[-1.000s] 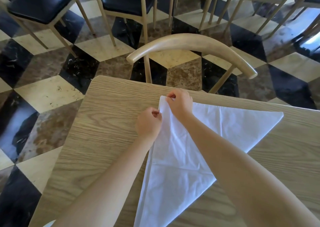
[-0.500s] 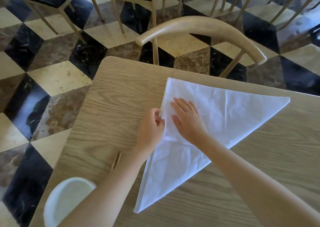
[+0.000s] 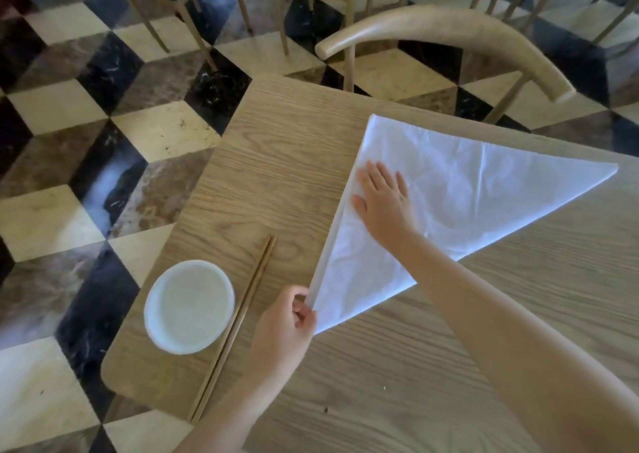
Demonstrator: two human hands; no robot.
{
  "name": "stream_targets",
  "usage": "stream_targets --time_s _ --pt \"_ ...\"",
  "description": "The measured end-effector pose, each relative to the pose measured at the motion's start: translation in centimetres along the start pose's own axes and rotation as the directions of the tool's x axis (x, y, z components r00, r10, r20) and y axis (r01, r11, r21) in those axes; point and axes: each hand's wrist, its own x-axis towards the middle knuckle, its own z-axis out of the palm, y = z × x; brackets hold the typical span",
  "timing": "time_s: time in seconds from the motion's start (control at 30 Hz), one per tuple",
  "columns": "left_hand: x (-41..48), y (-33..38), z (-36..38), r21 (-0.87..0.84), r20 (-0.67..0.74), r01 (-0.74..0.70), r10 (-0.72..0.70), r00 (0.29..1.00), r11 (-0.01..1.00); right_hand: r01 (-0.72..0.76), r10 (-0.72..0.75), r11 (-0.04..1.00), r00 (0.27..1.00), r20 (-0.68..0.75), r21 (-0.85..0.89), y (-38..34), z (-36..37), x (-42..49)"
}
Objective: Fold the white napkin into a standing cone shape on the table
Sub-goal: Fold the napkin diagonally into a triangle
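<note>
- Napkin [image 3: 460, 189] lies flat on the table [image 3: 484, 366] as a folded triangle: one corner far ahead of the right hand, one out to that hand's right, one at the left hand's fingertips.
- Change from a second ago: both hands were pinching the far corner together. Half a second ago the right one had gone flat and the left was beside it, on the edge.
- Now the left hand [image 3: 287, 328] has slid down the left edge to the near corner. Thumb and fingers are closed on the cloth there, lifting that edge slightly off the wood.
- Right hand [image 3: 382, 200] is open, fingers spread, palm down just inside the same edge. It grips nothing, only presses.
- Reading: alignment of the layers looks done; the crease is being drawn taut and smoothed along its length.
- Task status: early. Flat triangle only, no roll, nothing standing.
- Next likely needs the pinched corner as the start point for rolling toward the right hand, though I can't confirm that.
- Bowl [image 3: 189, 305] and chopsticks [image 3: 238, 324] sit just left of the left hand, close to it but apart from the cloth. Minor snag risk if the corner swings that way.
</note>
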Motion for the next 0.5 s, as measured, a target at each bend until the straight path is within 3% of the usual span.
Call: stream_targets --time_s 0.13,0.33,0.5 --pt "-1.9 -1.3 0.3 -0.014 -0.070 -0.064 0.063 0.996 0.998 0.287 -0.314 0.948 0.918 -0.244 -0.141 -0.3 0.8 -0.1" --pt "-3.0 -2.5 1.3 0.107 -0.187 -0.243 0.260 0.947 0.964 0.428 -0.471 0.870 0.868 -0.158 -0.245 -0.3 -0.2 -0.5" --pt "-2.7 -3.0 1.4 0.112 -0.254 -0.251 0.272 0.928 0.962 0.535 -0.586 0.760 0.809 -0.033 -0.370 -1.1 -1.8 0.4"
